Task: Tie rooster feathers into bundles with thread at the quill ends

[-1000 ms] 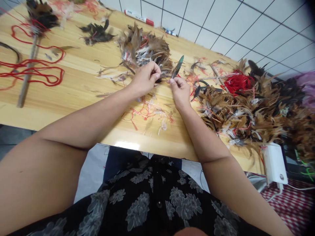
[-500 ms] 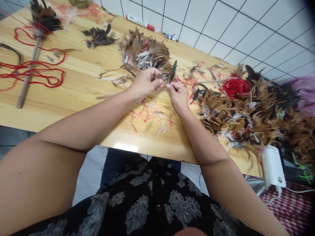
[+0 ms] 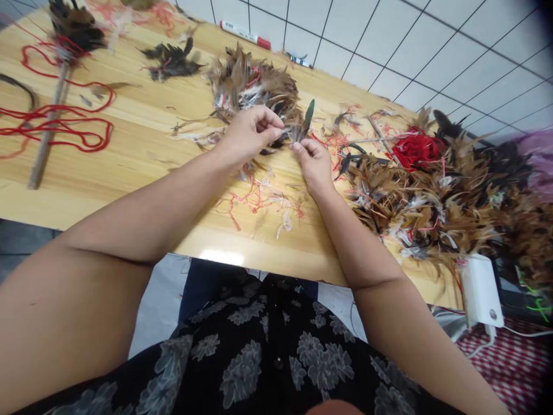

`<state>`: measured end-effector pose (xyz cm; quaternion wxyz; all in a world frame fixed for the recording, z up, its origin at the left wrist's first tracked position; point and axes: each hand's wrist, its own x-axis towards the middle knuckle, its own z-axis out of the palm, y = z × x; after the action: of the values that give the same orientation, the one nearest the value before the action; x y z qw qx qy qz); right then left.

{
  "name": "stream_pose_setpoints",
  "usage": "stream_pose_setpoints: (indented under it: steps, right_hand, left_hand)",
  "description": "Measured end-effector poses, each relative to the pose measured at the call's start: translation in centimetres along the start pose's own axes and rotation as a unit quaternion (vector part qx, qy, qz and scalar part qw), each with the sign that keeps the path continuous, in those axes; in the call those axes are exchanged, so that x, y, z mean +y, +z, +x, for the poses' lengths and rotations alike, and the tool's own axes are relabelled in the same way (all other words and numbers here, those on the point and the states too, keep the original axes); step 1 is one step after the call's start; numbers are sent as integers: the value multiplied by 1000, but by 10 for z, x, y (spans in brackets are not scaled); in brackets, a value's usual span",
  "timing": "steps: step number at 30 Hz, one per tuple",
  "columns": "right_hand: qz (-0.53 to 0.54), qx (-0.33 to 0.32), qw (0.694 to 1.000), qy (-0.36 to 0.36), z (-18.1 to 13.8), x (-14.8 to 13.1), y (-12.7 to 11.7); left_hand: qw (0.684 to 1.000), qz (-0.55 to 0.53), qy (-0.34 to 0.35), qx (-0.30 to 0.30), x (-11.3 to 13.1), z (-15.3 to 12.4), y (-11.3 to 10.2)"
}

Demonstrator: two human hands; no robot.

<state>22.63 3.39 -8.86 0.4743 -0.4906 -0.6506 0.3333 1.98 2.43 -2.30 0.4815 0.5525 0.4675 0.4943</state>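
Note:
My left hand [image 3: 253,134] and my right hand [image 3: 314,164] meet above the wooden table [image 3: 142,167], fingertips almost touching. Between them stands a dark green feather [image 3: 306,118], tilted up and to the right. My right hand pinches its lower end. My left hand is closed in a pinch beside it, on small feathers I cannot make out clearly. Just behind the hands lies a heap of brown and white feathers [image 3: 253,86]. Loose red and white thread scraps [image 3: 263,199] lie under my wrists.
A large pile of brown and black feathers [image 3: 444,196] with a red thread bundle [image 3: 415,148] fills the right. Red cord [image 3: 60,124] and a feather stick [image 3: 56,86] lie at the left. A marker [image 3: 245,33] sits at the far edge; a white box [image 3: 479,288] stands at the right edge.
The green feather has shifted slightly left and closer to my left hand, then tilted back up. Both hands stayed nearly in place, pinching together.

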Motion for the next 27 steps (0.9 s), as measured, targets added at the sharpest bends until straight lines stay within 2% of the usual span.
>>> stream_pose_setpoints:
  steps: [3,8,13,17,20,22,24,27]
  right_hand:
    - [8,2,1000,4,2,11,-2]
    - [6,9,1000,-4,3,12,-3]
    - [4,14,1000,8,1,4,-1]
    - [4,19,1000,11,-1,4,0]
    - [2,11,1000,7,0,6,1]
    - [3,12,1000,3,0,7,1]
    - [5,17,1000,-3,0,8,2]
    - [5,18,1000,-8,0,9,3]
  left_hand:
    - [994,111,18,-10,3,9,-20]
    - [963,253,25,-93,-5,28,-53]
    - [928,352,-13,-119,-9,31,-57]
    - [942,313,-2,-121,-9,24,-46]
    - [925,353,34,-135,-5,20,-41]
    - [930,339,60,-133,-1,18,-39]
    - [958,259,66,-101,2,17,-35]
    - [994,90,28,-61,1,15,-24]
